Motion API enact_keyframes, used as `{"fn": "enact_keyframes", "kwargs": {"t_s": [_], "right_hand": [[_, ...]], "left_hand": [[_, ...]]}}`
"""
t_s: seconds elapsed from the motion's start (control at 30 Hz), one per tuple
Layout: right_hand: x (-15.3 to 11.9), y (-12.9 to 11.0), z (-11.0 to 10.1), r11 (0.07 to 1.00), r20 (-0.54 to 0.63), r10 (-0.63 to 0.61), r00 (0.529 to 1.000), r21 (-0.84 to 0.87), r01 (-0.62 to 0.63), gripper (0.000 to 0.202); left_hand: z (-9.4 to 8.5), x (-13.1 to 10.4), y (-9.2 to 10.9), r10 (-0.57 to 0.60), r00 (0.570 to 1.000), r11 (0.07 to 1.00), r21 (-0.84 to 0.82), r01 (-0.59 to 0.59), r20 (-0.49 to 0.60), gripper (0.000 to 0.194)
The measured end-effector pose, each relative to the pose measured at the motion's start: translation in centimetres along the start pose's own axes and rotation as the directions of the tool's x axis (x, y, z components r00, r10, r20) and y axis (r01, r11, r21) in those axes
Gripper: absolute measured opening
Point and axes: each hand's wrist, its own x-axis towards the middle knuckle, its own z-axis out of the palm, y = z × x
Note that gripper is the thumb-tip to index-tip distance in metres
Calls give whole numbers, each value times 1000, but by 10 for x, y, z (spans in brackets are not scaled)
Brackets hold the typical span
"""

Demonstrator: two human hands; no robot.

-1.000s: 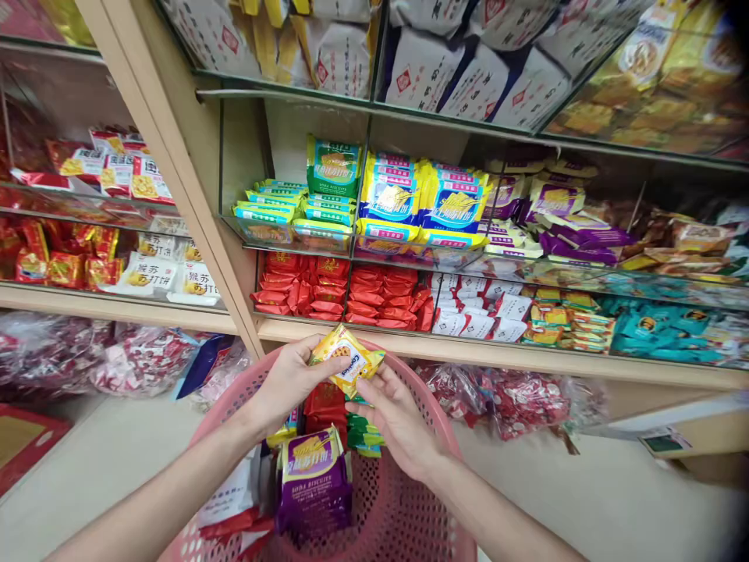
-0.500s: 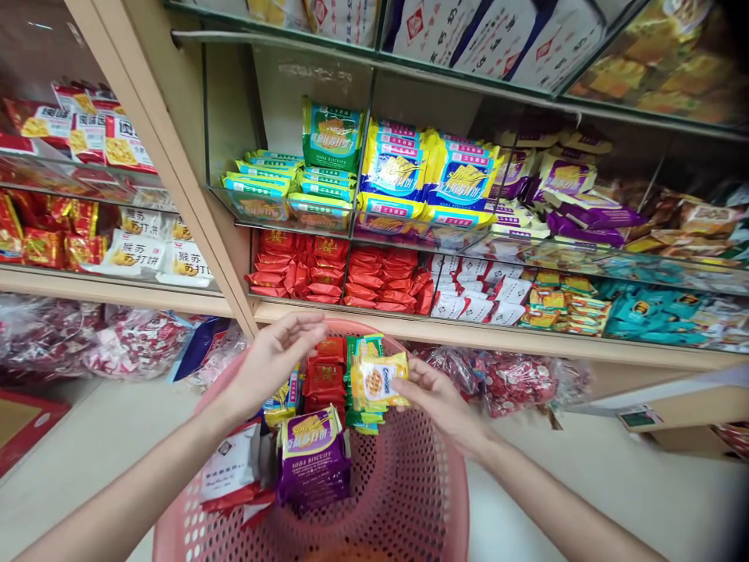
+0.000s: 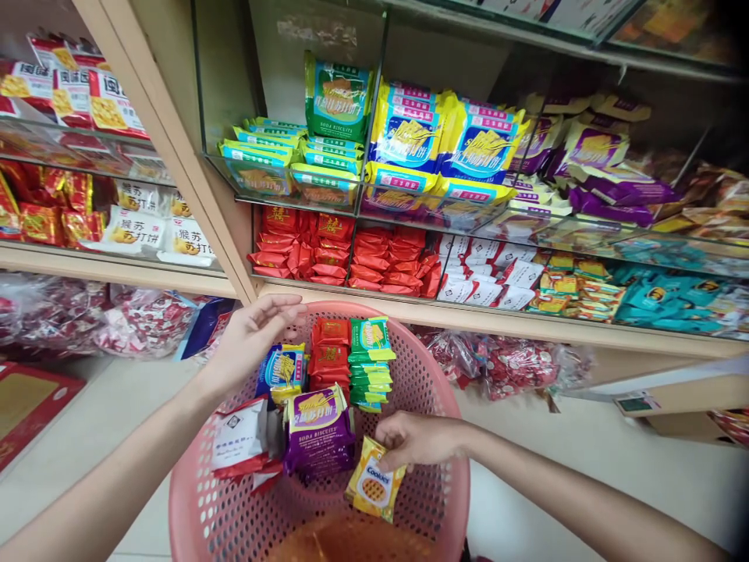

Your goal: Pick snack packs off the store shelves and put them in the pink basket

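Note:
My right hand grips a yellow Cookies packet by its upper edge, inside the pink perforated basket. My left hand is over the basket's back left rim, fingers apart, with nothing in it. Below that hand lies a blue and yellow packet. Red packets and a stack of green packets lie side by side at the back of the basket. A purple soda biscuit pack is left of the Cookies packet, and white and red packets lie at the left wall.
Glass-fronted shelves of wrapped biscuits rise behind the basket. Clear bags of red-and-white packets lie on the floor under them. A red box stands at the left, a cardboard box at the right.
My right hand has moved down and toward me with the Cookies packet, uncovering the green stack. My left hand has shifted slightly left. The view has tilted down a little.

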Motion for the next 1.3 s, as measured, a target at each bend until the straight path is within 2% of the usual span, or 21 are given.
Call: {"fn": "enact_keyframes", "kwargs": {"t_s": [0.1,0.23,0.33,0.47,0.63,0.83,1.07,1.13,1.2,1.3], "right_hand": [[6,-1,-10,995,34,83,996,-63,-81,48],[11,-1,-27,979,25,145,989,-151,-140,34],[18,1,-33,963,11,151,989,-229,-144,19],[26,1,-34,907,-19,138,990,-400,-134,13],[21,-6,-25,774,-170,68,983,-613,-160,12],[14,-9,-1,663,-354,30,935,-693,-284,25],[11,-10,15,610,-411,-10,911,-725,-320,32],[12,-9,22,599,-425,-24,905,-731,-327,43],[16,-8,31,573,-434,-39,900,-748,-335,62],[23,-3,43,491,-429,-63,901,-799,-347,87]], "left_hand": [[-5,-3,-1,-2,1000,1000,18,3,-17,40],[-8,-3,-3,-9,1000,1000,7,9,-17,40],[-7,-2,-4,-28,999,1000,-2,28,-17,41],[-6,-1,-5,-39,999,999,7,39,-14,43],[-5,-2,-4,-42,999,999,27,42,-3,43],[0,-2,-2,-63,998,997,42,62,10,42],[-3,-2,-4,-66,997,998,10,65,34,40],[-5,-1,-3,-67,997,998,8,67,23,40],[-7,-1,-2,-61,998,998,16,60,9,42],[-8,0,-3,-50,999,998,38,51,-6,44]]}}
